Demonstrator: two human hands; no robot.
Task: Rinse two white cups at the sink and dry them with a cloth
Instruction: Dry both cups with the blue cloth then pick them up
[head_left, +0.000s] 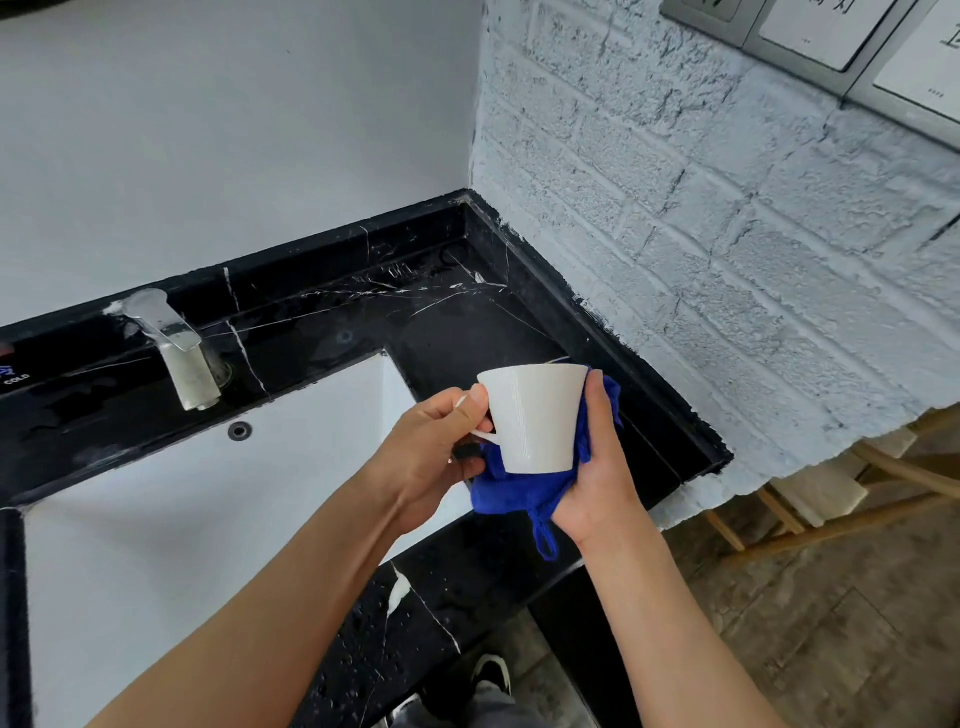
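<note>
While the left hand (436, 447) pinches the white cup (535, 415) by its handle, the right hand (597, 467) wraps the blue cloth (514, 491) around its far side and base, thumb pressed to the wall. Cup held upright between both hands, above the counter edge just right of the sink (156, 519). Judged stage: drying in progress; second cup not in view, status cannot be told.
</note>
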